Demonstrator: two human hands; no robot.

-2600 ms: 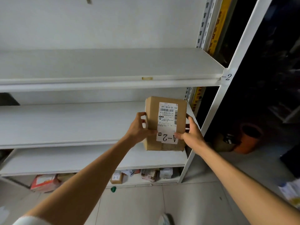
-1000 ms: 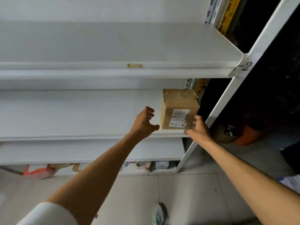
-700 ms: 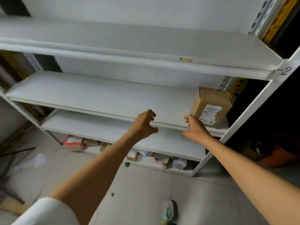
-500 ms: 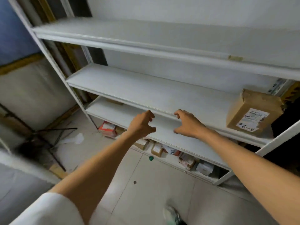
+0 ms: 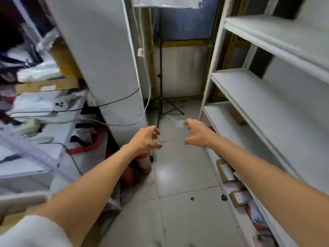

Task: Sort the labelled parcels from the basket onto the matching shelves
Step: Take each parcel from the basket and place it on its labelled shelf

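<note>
Left hand (image 5: 145,139) and right hand (image 5: 198,133) released, fingers (image 5: 189,123) loosely curled, empty; below the right fingers, parcels (image 5: 225,172) lie half hidden behind the forearm (image 5: 267,177), labels blurred.

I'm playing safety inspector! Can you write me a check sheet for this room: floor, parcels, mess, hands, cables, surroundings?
Surface: grey tiled floor, one dark spot.
Job's things: small parcels on the bottom level of the white shelf unit; brown box one level higher; red bin, perhaps the basket, low left.
Clutter: white bags on the left; red fire extinguisher on the floor.
Grippers: left hand and right hand hold nothing, fingers loosely curled.
Cables: white cable hangs down the pillar; black cable crosses the pillar.
Surroundings: black tripod stand at the aisle's far end.
</note>
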